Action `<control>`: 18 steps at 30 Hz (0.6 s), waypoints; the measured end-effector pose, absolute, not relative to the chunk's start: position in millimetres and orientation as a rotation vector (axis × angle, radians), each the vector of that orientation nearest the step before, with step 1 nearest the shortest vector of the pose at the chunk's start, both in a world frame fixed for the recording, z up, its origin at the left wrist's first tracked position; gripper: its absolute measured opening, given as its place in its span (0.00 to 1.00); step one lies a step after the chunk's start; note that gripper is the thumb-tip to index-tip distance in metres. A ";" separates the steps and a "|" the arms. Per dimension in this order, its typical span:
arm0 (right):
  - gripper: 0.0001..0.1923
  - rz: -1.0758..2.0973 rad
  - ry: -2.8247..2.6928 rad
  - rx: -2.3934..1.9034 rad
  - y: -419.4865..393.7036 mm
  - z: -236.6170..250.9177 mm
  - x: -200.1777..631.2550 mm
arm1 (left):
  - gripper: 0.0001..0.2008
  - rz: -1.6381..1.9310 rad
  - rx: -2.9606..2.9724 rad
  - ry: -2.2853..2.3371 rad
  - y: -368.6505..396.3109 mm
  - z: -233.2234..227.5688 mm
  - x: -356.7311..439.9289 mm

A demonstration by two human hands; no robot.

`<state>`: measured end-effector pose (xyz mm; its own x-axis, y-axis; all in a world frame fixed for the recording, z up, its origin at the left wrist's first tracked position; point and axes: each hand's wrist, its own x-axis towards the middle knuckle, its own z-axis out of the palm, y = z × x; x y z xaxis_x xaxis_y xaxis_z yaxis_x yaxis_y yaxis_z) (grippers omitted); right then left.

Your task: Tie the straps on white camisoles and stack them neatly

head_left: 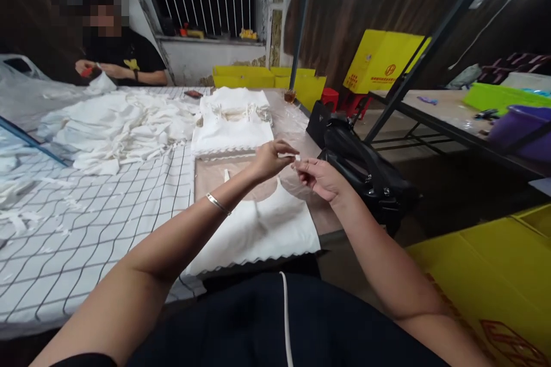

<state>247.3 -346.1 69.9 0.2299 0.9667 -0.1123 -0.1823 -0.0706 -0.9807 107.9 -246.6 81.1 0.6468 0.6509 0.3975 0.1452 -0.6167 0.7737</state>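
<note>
Hovering above the white garment [262, 229] on the desk [107, 206], left hand [272, 159] and right hand [321, 179] pinch a small white scrap [297, 159] between narrow grips.

Perhaps a tiny white scrap [297, 158], indistinct.

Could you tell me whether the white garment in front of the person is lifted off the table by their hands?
No, the white garment lies flat on the table, while both hands meet above it, pinching only something small and white.
</note>
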 end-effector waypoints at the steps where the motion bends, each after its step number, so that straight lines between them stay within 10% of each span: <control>1: 0.22 1.157 -0.836 -1.252 -345.7 66.6 250.1 | 0.09 0.857 2.184 0.713 -251.0 75.3 101.4; 8: 0.20 1.126 -0.719 -1.346 -342.0 44.9 258.2 | 0.15 0.122 2.452 1.112 -300.5 12.5 57.8; 18: 0.14 1.139 -1.177 -1.473 -348.9 1.8 240.7 | 0.06 0.143 2.279 1.066 -304.7 1.5 64.3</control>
